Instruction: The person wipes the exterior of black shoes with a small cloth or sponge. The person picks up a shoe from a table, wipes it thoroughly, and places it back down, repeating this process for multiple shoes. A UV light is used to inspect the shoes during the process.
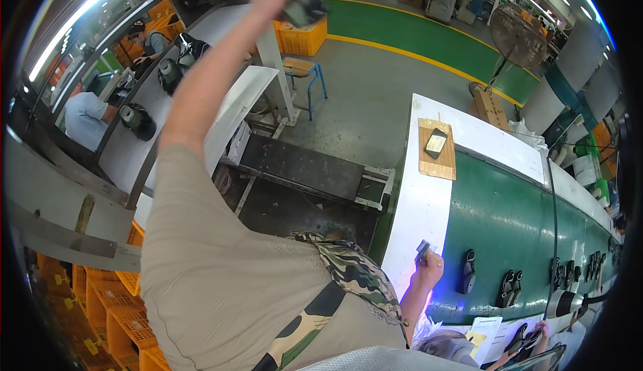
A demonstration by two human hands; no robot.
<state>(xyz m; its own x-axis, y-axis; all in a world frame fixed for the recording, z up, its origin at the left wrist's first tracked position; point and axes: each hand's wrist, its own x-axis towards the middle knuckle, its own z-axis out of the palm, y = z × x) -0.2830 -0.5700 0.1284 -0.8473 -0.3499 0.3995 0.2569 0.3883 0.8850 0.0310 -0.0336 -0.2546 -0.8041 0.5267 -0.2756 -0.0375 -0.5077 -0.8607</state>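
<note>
Stretched far out to the upper left, my left hand (271, 1) is closed on a dark shoe (305, 9), black and olive-grey, partly cut off by the top edge. My right hand (427, 270) is closed around a small grey-blue object (422, 248) whose kind I cannot make out. That hand is over the white border (402, 237) of a green conveyor belt (495, 210). Violet light falls near my right wrist. A single black sandal (467, 272) lies on the belt to the right of this hand, with a pair of sandals (510, 288) farther along.
Dark shoes (136, 122) stand on a shelf (120, 157) at left, with co-workers behind it. A phone (435, 143) lies on cardboard (429, 169). Orange crates (120, 304), a stool (299, 68) and a low dark platform (301, 167) surround me. Another person's hands hold sandals at lower right.
</note>
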